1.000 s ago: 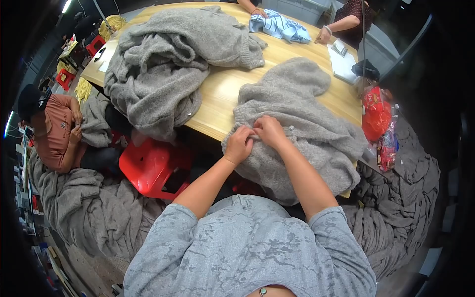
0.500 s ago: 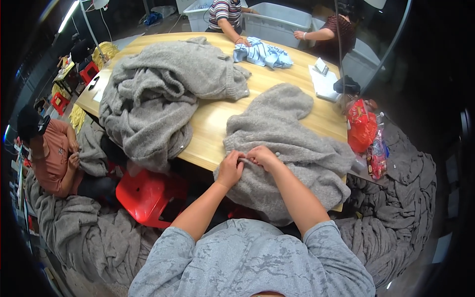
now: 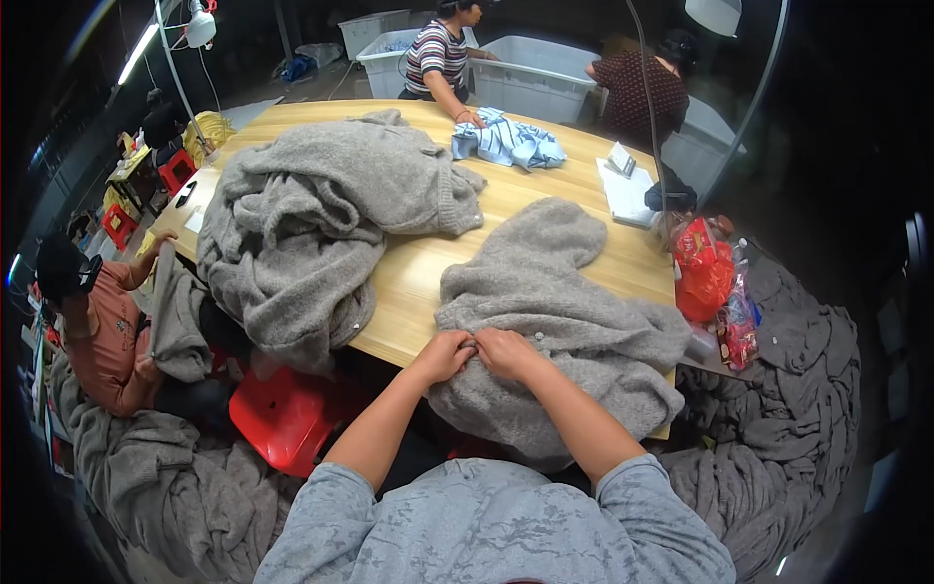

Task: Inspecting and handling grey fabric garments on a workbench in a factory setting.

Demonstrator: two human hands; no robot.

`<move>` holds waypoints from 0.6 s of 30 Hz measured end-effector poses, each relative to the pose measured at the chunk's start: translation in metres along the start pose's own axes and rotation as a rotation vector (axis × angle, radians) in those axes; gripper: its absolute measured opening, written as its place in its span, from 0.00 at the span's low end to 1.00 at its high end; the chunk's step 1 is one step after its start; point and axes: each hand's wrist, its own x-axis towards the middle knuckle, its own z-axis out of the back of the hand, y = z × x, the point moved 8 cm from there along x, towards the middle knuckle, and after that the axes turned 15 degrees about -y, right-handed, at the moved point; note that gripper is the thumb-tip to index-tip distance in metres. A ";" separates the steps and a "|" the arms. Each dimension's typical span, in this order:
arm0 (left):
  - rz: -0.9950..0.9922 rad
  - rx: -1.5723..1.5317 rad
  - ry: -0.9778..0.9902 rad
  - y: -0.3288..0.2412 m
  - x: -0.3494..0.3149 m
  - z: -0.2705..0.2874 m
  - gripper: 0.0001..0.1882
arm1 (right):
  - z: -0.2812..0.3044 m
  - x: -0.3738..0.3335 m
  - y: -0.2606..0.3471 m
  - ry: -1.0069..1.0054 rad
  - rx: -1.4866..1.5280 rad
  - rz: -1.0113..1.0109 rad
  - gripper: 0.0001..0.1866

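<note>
A grey knit sweater (image 3: 545, 263) lies bunched over the near right part of the table, its lower part hanging over the edge toward me. Small round buttons (image 3: 539, 337) show on it beside my right hand. Both hands meet at the sweater's near left part. My left hand (image 3: 446, 356) is closed, pinching the knit. Right beside it, my right hand (image 3: 502, 352) is closed on the same cloth, knuckles up. The fingertips are partly hidden, as is the exact bit of cloth between them. Left of the sweater lies a large heap of grey knitwear (image 3: 292, 224).
The wooden table (image 3: 413, 282) also bears a blue-striped cloth (image 3: 511, 141) under a co-worker's hand, and papers (image 3: 623, 190). Red bags (image 3: 702, 273) sit at its right edge. A red stool (image 3: 282, 419), grey fabric piles (image 3: 778, 409) and a seated co-worker (image 3: 107, 331) surround me.
My hands have drawn closer together on the sweater. The seated co-worker at left has lifted one hand, stretching up a grey cloth. The whole view has shifted slightly.
</note>
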 end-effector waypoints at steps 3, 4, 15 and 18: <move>0.048 -0.072 0.030 0.001 0.000 0.000 0.06 | -0.006 0.001 -0.002 0.004 -0.038 0.021 0.09; -0.007 -0.045 -0.005 -0.002 0.002 0.003 0.06 | -0.006 0.001 -0.004 -0.009 -0.039 -0.018 0.08; 0.484 -0.430 0.016 0.036 0.003 -0.004 0.07 | 0.007 0.006 -0.001 -0.181 0.060 -0.170 0.07; 0.495 -0.409 -0.001 0.036 0.004 -0.003 0.07 | 0.005 0.006 0.002 -0.152 -0.029 -0.171 0.08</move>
